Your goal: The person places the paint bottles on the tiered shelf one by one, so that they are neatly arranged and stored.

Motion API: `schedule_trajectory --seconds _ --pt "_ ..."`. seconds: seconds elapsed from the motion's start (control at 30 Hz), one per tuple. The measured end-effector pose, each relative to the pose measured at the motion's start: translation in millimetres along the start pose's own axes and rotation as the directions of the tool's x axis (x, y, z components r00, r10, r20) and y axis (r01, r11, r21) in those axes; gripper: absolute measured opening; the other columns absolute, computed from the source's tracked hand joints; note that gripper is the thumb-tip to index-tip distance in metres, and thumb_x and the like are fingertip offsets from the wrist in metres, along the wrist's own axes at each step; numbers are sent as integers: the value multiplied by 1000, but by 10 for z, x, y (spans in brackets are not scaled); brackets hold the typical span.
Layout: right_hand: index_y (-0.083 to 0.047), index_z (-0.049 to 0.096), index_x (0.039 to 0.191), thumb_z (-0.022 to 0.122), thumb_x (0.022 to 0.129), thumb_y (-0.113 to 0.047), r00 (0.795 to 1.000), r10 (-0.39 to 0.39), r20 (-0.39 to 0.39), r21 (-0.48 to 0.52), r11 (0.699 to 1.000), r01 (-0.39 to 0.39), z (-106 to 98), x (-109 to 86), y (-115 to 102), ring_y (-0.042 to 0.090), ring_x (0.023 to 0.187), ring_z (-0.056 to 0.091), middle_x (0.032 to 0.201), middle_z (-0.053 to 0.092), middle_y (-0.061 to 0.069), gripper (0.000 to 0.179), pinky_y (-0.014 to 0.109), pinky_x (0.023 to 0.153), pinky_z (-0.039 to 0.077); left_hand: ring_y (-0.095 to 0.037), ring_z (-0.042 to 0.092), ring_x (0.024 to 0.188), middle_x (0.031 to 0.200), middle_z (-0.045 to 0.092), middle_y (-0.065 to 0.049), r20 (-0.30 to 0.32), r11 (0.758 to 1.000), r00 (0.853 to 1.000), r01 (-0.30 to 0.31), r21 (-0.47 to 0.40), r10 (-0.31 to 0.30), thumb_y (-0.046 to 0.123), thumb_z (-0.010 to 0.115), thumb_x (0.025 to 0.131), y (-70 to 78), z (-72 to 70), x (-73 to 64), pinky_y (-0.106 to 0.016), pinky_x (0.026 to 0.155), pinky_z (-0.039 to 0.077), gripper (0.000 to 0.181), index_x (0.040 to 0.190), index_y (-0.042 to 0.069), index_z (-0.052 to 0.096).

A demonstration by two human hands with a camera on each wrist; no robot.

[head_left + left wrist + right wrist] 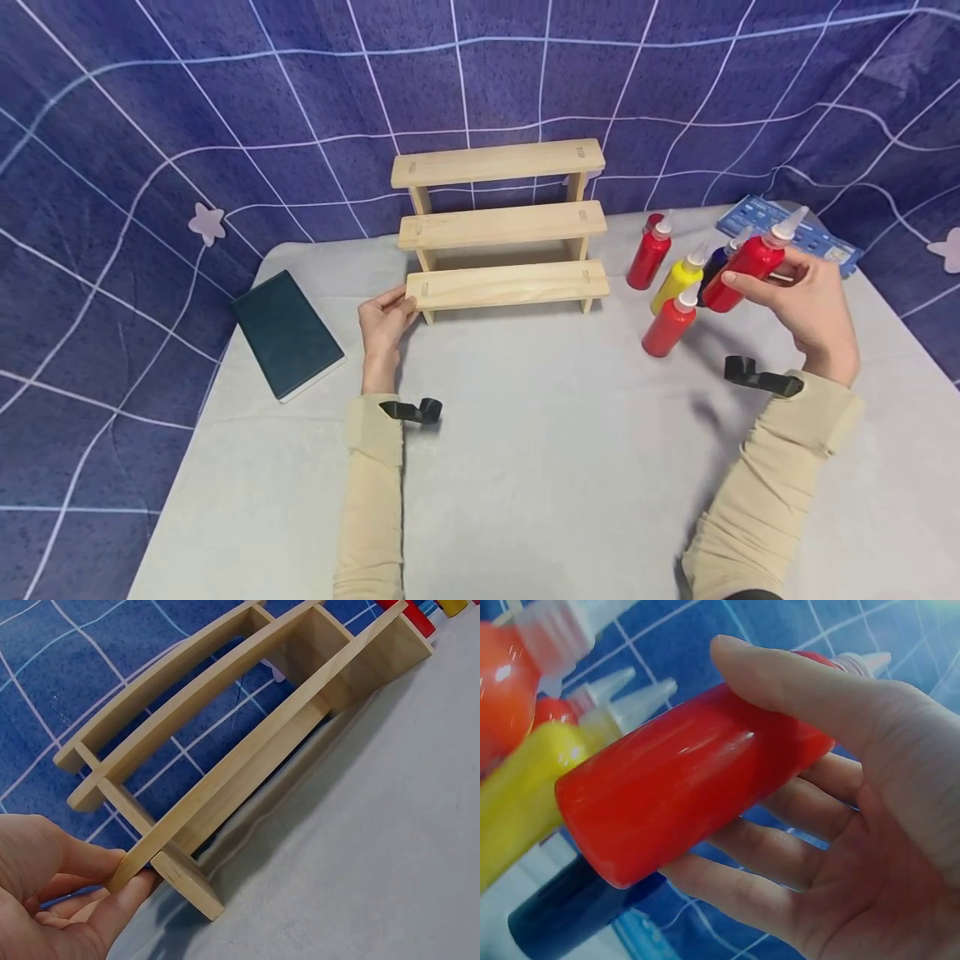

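A three-step wooden display shelf [510, 285] stands at the back of the table. My left hand [384, 325] pinches the left end of its lowest board, thumb on one face and fingers on the other in the left wrist view. In my right hand [813, 304] is a red squeeze bottle [682, 780] with a clear pointed nozzle, held tilted above the table. Close by stand a yellow bottle [673, 287], a dark blue bottle [570, 907], an orange-red bottle [666, 329] and another red bottle [648, 260].
A dark green book [288, 333] lies at the left of the table. Behind the bottles is a blue printed card or box [832, 248]. A blue curtain with white lines [300, 100] hangs behind the white-covered table [540, 467].
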State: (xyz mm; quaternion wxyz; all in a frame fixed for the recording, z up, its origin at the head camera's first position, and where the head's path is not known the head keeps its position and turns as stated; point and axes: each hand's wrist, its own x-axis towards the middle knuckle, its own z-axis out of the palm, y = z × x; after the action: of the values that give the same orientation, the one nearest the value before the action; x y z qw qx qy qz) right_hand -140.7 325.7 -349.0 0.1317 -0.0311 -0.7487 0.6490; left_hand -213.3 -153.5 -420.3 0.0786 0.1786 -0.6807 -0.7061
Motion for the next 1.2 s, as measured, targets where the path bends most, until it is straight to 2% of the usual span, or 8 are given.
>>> schedule_trajectory --seconds 0.17,0.37,0.47,0.7,0.87,1.07,1.2 --pt "-23 73 100 79 80 -7 999 19 -38 -159 987 -25 86 1 -142 -1 70 64 78 71 -19 26 12 57 50 -11 67 87 117 64 -23 -6 1000 1000 19 -10 -19 -4 64 90 -48 -26 8 -22 81 59 37 126 -5 61" --pt "-18 73 105 80 79 -8 993 -51 -107 -199 980 29 211 -10 -306 -2 70 65 78 70 -19 28 12 61 50 -8 67 85 118 63 -24 -4 999 1000 22 -29 -22 -4 63 90 -55 -35 2 -21 80 59 37 127 -6 61" --pt "-15 74 105 81 77 -6 988 -77 -137 -160 986 55 279 -15 -383 0 70 66 79 70 -16 30 12 61 50 -10 67 87 119 63 -25 2 999 1000 22 -37 -22 -5 63 90 -44 -35 0 -21 81 59 37 127 -6 60" --pt "-6 73 110 84 73 -1 980 -100 -171 26 994 106 452 -17 -488 6 74 68 87 73 -6 39 13 65 52 -14 67 92 120 64 -26 10 1000 1000 15 -22 -15 -5 63 90 -20 -21 1 -21 80 59 36 126 -6 61" --pt "-4 72 113 84 73 -1 983 -109 -149 46 992 117 585 -26 -542 7 76 69 91 73 -6 41 11 70 53 -8 67 83 117 64 -26 9 1000 1000 -1 -21 1 -5 63 90 -16 -13 -6 -19 78 59 35 124 -6 62" --pt "-11 72 114 83 78 -13 987 -114 -109 -151 984 97 801 -47 -602 3 74 67 85 70 -15 38 13 68 53 -10 67 85 118 64 -26 16 1000 1000 -9 -12 10 -5 63 90 -11 -24 -9 -20 79 59 35 125 -6 62" --pt "-11 72 112 84 78 -18 991 -95 -98 -179 981 77 983 -31 -607 1 75 67 82 69 -19 37 14 68 52 -13 67 88 118 64 -25 15 1000 1000 -1 -12 1 -5 63 90 -7 -35 -5 -21 80 59 36 126 -5 62"
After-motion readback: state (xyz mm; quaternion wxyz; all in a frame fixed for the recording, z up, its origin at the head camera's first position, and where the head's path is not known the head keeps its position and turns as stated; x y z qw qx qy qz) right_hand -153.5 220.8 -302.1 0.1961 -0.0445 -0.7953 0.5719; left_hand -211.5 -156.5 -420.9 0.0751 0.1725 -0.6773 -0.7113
